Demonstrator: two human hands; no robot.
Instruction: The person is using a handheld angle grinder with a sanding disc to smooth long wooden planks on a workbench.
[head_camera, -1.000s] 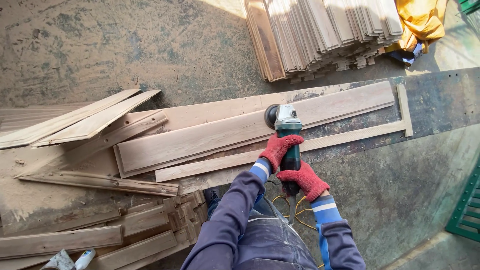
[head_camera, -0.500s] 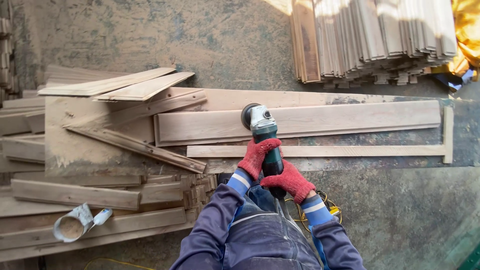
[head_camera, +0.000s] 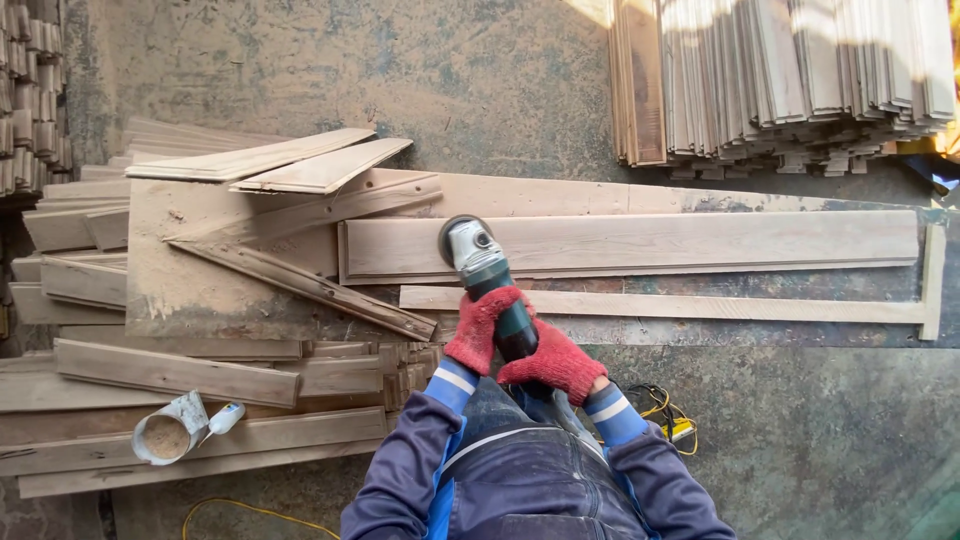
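Both my hands wear red knit gloves and grip a green and silver angle grinder (head_camera: 478, 260). My left hand (head_camera: 476, 327) wraps the front of its body, my right hand (head_camera: 553, 363) holds the rear of the handle. The grinder's disc rests on the left part of a long pale wooden plank (head_camera: 640, 243) lying flat on a dark workbench (head_camera: 800, 290). A thin wooden strip (head_camera: 680, 304) lies along the plank's near edge, between the plank and me.
A big stack of planks (head_camera: 790, 80) stands at the back right. Loose boards (head_camera: 250, 165) and offcuts (head_camera: 180, 375) pile up at the left. A roll of sandpaper (head_camera: 168, 430) lies at lower left. A yellow cable (head_camera: 665, 415) trails on the concrete floor.
The grinder and both hands have slid leftward along the plank, from near its middle toward its left end. My view has also shifted left, showing more of the board pile.
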